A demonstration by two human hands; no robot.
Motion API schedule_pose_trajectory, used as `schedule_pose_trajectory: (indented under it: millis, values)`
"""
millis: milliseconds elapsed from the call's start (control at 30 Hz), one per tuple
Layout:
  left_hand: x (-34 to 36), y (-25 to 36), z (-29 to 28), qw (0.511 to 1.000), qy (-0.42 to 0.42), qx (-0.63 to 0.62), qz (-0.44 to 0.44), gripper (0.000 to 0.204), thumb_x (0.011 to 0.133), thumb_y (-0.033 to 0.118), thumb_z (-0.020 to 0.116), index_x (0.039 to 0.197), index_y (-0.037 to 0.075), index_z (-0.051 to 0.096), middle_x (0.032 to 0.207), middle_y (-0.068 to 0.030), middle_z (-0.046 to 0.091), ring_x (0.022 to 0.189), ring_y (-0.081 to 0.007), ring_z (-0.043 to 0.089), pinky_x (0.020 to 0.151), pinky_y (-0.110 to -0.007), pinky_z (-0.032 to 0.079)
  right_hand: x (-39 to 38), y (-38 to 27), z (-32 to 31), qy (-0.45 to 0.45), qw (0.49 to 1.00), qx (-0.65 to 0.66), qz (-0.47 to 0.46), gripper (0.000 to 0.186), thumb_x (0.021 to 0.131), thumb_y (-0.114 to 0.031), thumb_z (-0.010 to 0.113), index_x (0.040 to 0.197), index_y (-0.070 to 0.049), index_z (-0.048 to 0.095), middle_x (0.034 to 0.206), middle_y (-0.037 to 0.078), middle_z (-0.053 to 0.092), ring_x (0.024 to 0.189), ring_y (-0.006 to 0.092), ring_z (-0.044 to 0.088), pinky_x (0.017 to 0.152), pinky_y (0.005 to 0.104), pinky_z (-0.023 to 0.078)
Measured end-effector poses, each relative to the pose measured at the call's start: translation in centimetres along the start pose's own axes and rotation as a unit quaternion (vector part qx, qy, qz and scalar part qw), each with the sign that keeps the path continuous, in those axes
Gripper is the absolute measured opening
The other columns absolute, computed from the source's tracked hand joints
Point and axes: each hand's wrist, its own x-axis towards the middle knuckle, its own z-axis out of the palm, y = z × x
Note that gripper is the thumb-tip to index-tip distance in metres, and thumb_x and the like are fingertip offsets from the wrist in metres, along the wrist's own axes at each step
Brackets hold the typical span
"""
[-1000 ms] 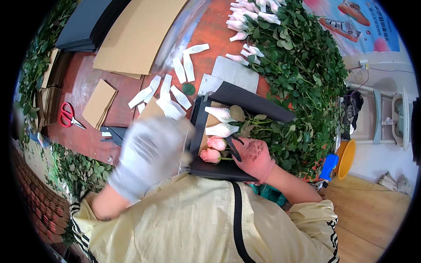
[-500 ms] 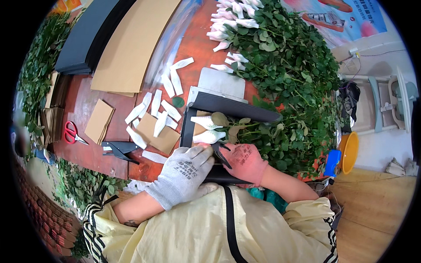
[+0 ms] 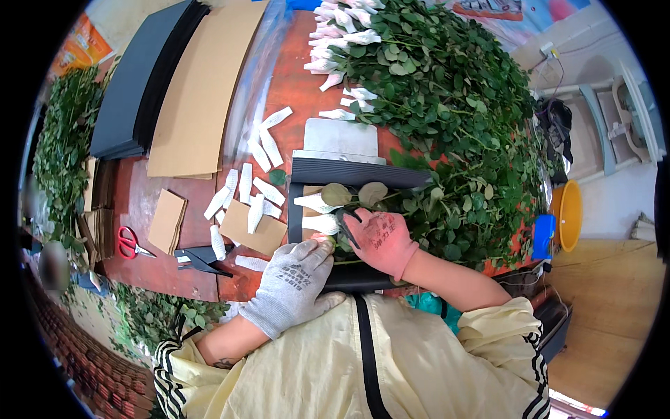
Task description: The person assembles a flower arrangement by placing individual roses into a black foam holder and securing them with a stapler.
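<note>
My left hand [image 3: 296, 279], in a grey knit glove, has its fingers closed over a small orange-pink rose head [image 3: 324, 238] at the near side of a black-edged packing frame [image 3: 296, 214]; the bloom is mostly hidden. My right hand [image 3: 380, 241], in a pink glove with black-coated fingers, is closed beside the neck of a rose bud in a white net sleeve [image 3: 319, 224]. What it grips is hidden. Another sleeved bud [image 3: 315, 203] lies just beyond. Cardboard shows beneath the buds, and leafy stems run right. A ribbed black flap [image 3: 359, 173] crosses the frame's far side.
Loose white net sleeves [image 3: 268, 148] and a cardboard piece [image 3: 255, 228] lie left of the frame. Further left are a black stapler [image 3: 202, 259], red-handled scissors [image 3: 132, 244] and cardboard stacks [image 3: 202, 91]. Sleeved roses with dense foliage [image 3: 447, 105] fill the right side. A yellow bucket [image 3: 569, 215] stands beyond.
My right hand has moved up and away from my body, from below the nearer sleeved bud to beside its neck. My left hand keeps its place by the frame. The whole view has shifted slightly.
</note>
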Motion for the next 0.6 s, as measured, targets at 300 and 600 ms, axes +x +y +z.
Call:
schedule_pose_trajectory:
  millis: [300,600]
  values:
    - [1.8,-3.4,-0.9,0.994,0.07,-0.085,0.006,0.046,0.076,0.032,0.061,0.112,0.003,0.059,0.111,-0.0164,0.059,0.104,-0.032,0.053,0.09,-0.042,0.04,-0.4,0.1,1.5,0.052,0.998,0.03,-0.006,0.039,0.079,-0.023,0.052,0.116,-0.01,0.055,0.102,0.01,0.058,0.075,0.0219,0.062,0.061,0.0354,0.046]
    - [3.1,-6.7,1.7,0.977,0.174,-0.12,-0.014,0.015,0.069,0.007,0.068,0.084,0.005,0.065,0.077,-0.0108,0.062,0.075,-0.029,0.06,0.07,-0.038,0.047,0.1,0.1,1.2,0.052,0.997,0.051,-0.003,0.028,0.085,-0.018,0.042,0.107,-0.008,0.057,0.09,0.012,0.059,0.074,0.0236,0.063,0.058,0.0366,0.047]
